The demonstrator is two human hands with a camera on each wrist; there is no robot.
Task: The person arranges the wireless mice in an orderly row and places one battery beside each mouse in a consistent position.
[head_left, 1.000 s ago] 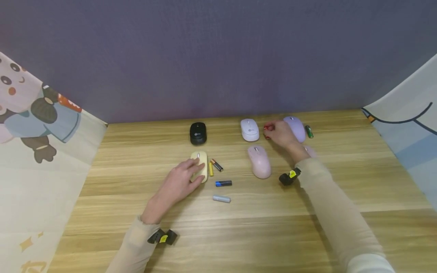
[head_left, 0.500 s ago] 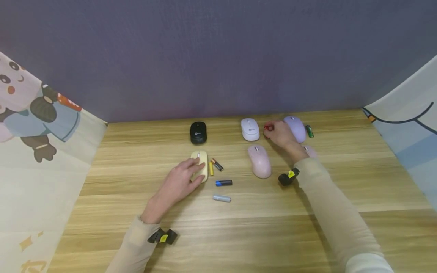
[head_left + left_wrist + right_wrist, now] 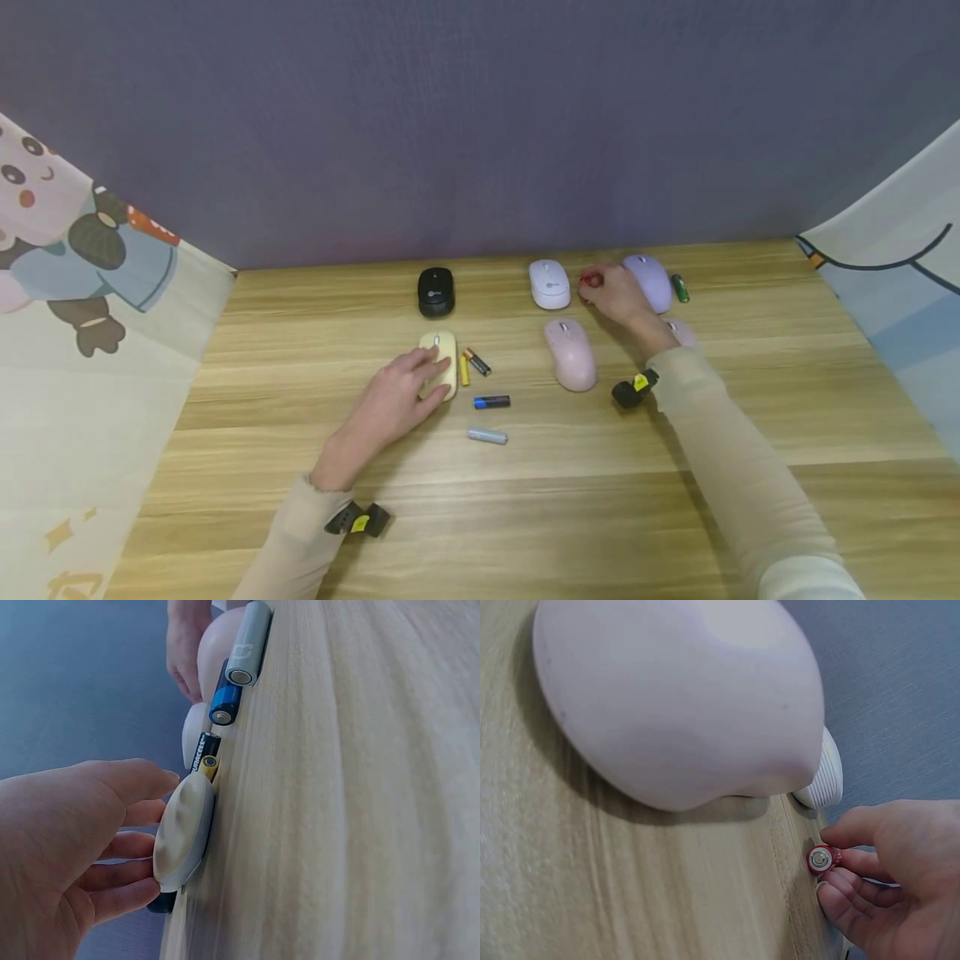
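In the head view my left hand [image 3: 393,392] rests on a pale yellow computer mouse [image 3: 447,342], fingers and thumb relaxed over it. The left wrist view has the same mouse [image 3: 184,832] under the fingertips. Farther right, my right hand [image 3: 618,293] pinches a red battery [image 3: 821,859] low over the table, between a white mouse [image 3: 550,285] and a lavender mouse [image 3: 649,282]. Thumb and fingers cover most of that battery; one metal end faces the right wrist camera. Beside the yellow mouse lie a thin yellow battery [image 3: 464,372] and a black-and-copper battery [image 3: 477,362].
A black mouse [image 3: 436,292] sits at the back left. A pink mouse [image 3: 572,356] lies centre right; another pink one [image 3: 681,332] is partly behind the right forearm. A blue-black battery [image 3: 491,402], a grey battery [image 3: 487,436] and a green battery [image 3: 680,288] lie on the wooden table [image 3: 570,517].
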